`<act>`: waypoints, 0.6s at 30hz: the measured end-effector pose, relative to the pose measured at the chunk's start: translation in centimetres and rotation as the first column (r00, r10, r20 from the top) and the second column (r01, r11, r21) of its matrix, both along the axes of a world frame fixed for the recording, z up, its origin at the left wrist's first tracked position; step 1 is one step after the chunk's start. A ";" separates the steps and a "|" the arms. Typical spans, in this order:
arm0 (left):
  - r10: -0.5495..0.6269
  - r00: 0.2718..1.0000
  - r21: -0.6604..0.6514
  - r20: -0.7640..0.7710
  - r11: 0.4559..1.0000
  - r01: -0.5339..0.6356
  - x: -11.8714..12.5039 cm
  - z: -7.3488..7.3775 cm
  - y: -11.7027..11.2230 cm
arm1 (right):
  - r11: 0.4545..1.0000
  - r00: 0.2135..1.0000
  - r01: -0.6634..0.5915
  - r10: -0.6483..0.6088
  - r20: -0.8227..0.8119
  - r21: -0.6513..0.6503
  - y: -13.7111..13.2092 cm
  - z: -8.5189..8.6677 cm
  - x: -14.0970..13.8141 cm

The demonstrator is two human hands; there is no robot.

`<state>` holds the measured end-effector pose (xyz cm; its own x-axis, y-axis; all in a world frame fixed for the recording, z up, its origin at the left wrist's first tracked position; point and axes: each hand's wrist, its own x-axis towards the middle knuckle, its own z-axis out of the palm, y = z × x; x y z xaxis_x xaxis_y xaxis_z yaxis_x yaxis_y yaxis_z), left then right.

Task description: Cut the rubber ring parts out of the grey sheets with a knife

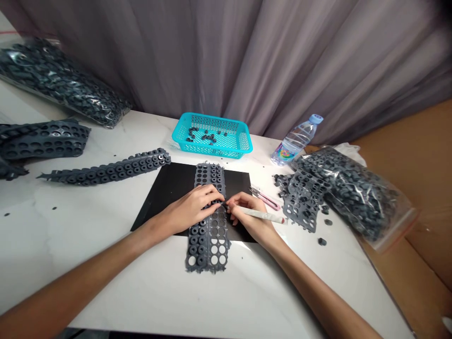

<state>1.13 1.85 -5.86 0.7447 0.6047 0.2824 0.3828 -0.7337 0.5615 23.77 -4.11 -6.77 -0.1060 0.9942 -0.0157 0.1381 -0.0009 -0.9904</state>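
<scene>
A grey rubber sheet of moulded rings, many punched out into holes, lies lengthwise across a black mat. My left hand presses down on the sheet's middle, fingers curled over the rings. My right hand grips a pale, tape-wrapped cutting tool like a pen, its tip at the sheet right beside my left fingertips.
A turquoise basket with several loose rings stands behind the mat. A water bottle, a pink knife, a punched sheet scrap and a bag of rings lie right. More ring strips and bags lie left.
</scene>
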 end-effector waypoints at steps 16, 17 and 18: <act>-0.004 1.000 0.027 0.007 1.000 0.004 -0.1 -0.6 0.2 | 1.000 1.000 0.008 -0.008 0.000 -0.015 0.1 0.2 0.0; -0.002 1.000 0.028 0.007 1.000 0.002 -0.1 -0.6 0.2 | 1.000 1.000 0.008 -0.008 -0.002 -0.016 0.1 0.2 0.0; 0.000 1.000 0.027 0.005 1.000 0.000 -0.1 -0.5 0.2 | 1.000 1.000 0.007 -0.007 -0.002 -0.016 0.1 0.1 0.0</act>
<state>1.06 2.06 -6.39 0.7435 0.5966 0.3022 0.3797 -0.7486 0.5436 23.74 -4.01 -6.62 -0.0987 0.9946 -0.0318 0.1358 -0.0182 -0.9906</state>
